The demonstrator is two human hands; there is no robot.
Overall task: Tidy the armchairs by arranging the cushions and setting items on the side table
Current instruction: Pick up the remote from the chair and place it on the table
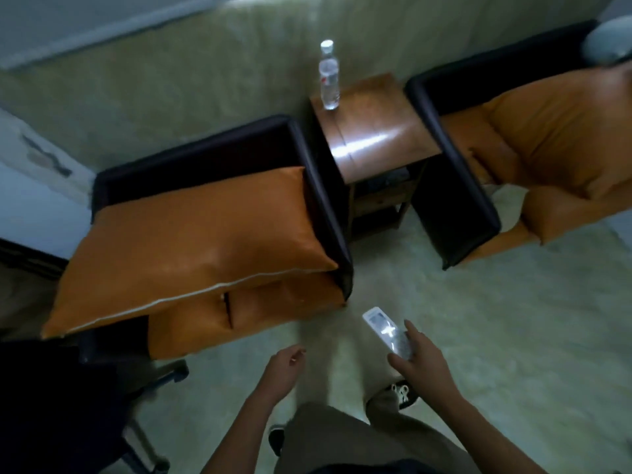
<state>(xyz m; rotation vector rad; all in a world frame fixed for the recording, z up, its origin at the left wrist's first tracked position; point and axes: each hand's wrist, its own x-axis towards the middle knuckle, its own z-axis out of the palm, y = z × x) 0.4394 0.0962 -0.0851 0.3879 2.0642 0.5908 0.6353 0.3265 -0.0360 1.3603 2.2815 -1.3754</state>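
Note:
My right hand (419,362) holds a white remote control (386,331) low over the floor, in front of the side table. My left hand (284,366) hangs beside it, holding nothing, fingers loosely curled. The wooden side table (383,138) stands between two dark armchairs and carries a clear water bottle (329,77) at its back left corner. On the left armchair (318,186) a large orange cushion (191,244) lies flat over the orange seat, jutting past the front. The right armchair (455,186) holds crumpled orange cushions (554,145).
A dark office chair base (150,381) stands at lower left, close to the left armchair. Pale floor (496,336) stretches in front of both armchairs. My legs and a dark shoe (403,393) show at the bottom. The side table has a lower shelf (379,196).

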